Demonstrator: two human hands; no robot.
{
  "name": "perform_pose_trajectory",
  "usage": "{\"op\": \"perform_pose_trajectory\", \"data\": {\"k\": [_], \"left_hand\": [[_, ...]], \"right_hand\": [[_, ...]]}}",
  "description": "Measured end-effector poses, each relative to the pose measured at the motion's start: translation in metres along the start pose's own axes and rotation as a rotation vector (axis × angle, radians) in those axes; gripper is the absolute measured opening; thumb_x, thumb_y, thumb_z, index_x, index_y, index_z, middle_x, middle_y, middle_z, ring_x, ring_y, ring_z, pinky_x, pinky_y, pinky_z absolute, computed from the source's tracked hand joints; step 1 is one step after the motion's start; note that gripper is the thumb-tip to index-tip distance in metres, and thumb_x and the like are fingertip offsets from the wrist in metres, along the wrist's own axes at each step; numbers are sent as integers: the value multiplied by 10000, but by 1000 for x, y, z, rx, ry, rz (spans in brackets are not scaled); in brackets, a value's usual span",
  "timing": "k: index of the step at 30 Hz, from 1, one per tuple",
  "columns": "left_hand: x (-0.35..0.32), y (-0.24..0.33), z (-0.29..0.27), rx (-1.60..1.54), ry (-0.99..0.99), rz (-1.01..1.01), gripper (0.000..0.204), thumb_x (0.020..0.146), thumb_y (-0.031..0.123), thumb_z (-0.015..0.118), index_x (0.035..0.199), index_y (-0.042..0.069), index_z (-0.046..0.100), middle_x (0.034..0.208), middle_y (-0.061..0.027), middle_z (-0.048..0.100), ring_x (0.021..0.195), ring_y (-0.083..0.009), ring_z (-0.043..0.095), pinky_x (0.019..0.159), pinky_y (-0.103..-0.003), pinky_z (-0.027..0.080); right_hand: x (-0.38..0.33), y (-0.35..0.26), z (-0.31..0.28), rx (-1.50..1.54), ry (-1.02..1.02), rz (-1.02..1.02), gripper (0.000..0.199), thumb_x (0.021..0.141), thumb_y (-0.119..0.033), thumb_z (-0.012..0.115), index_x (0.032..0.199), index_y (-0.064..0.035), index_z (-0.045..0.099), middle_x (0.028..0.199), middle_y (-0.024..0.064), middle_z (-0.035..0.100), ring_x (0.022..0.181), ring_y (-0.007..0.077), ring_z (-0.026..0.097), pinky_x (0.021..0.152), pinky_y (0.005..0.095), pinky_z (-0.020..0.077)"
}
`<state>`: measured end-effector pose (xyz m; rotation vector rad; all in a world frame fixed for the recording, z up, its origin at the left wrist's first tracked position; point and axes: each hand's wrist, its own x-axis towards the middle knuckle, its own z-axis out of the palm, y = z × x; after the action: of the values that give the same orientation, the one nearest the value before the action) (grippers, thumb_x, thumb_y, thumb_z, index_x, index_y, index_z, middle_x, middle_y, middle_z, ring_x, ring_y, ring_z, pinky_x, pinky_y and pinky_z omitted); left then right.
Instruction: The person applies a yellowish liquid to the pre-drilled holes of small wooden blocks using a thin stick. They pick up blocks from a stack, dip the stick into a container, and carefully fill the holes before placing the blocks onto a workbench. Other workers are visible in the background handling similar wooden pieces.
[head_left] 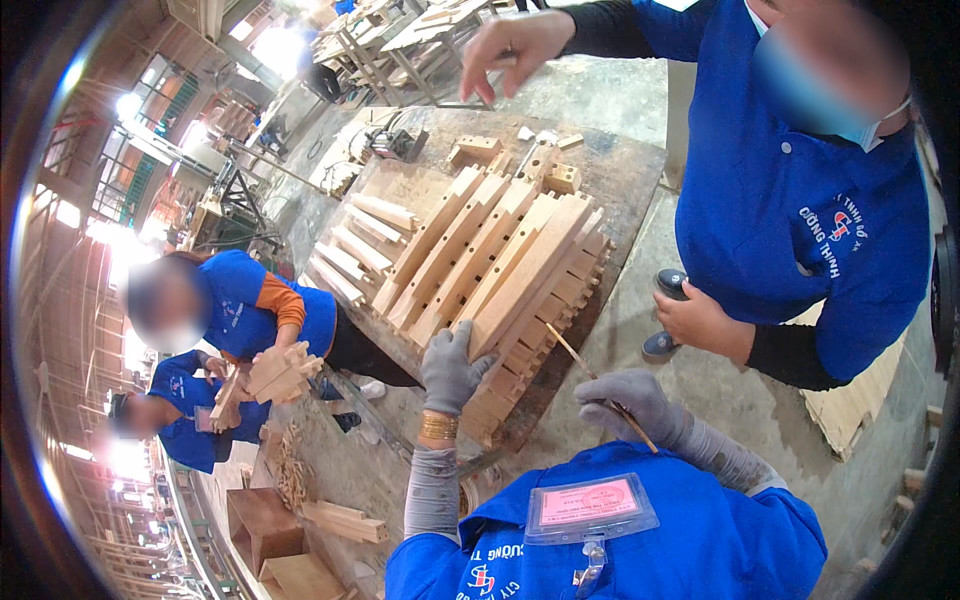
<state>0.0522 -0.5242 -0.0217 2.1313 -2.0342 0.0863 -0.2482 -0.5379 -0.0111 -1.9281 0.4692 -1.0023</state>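
My left hand [450, 372], in a grey glove, has its fingers and thumb around the near end of a long pale wooden beam [535, 268]. That beam lies on top of a stack of beams [545, 345] with notched ends. Beside it on the stack lie several more beams [462, 245] with round holes in their sides. In my right hand [632, 405], also gloved in grey, is a thin wooden stick [572, 352], slanting toward the stack's right side. My right fingers are closed round it, off the beams.
A worn worktable [625, 160] carries the stack, loose narrow strips [350, 250], small drilled blocks [562, 178] and a power tool [398, 143]. One co-worker [800, 200] stands across at the right, an arm over the table. Another [270, 305] at the left holds wood pieces [283, 372].
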Motion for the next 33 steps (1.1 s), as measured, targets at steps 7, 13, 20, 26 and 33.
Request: {"op": "perform_pose_trajectory", "data": {"k": [7,13,20,26,33], "left_hand": [[17,17,5,-74,-53,88,830,639,305,769,1345,140,367,918,-133,526,877,-316,549,739,-424,456],[47,40,14,-58,-175,60,825,655,235,752,1371,287,346,924,-143,536,854,-313,588,688,-430,500],[39,29,-18,-282,262,246,620,718,233,724,1276,106,487,1026,-180,578,934,-328,589,826,-390,477],[-30,-39,-48,-604,601,-249,335,756,94,681,1052,-40,600,870,-124,640,793,-212,623,727,-304,493],[-104,-70,-28,-448,655,-408,240,820,42,616,1047,-32,600,853,-30,592,730,-99,520,677,-254,458]], "right_hand": [[-5,-9,2,16,48,4,218,782,-129,688,959,-19,621,825,148,656,718,282,657,627,338,512],[-7,-22,4,26,34,21,223,786,-134,692,965,-19,624,805,139,657,707,267,659,619,331,511],[-6,-32,-1,10,5,11,223,783,-134,698,962,-20,627,806,134,658,706,269,659,629,331,512],[-12,-29,2,6,1,30,246,779,-166,704,967,-27,629,846,149,662,739,279,661,641,334,515],[-10,-20,14,5,-58,-20,248,784,-166,697,991,-48,630,854,159,660,758,288,662,648,340,517]]}}
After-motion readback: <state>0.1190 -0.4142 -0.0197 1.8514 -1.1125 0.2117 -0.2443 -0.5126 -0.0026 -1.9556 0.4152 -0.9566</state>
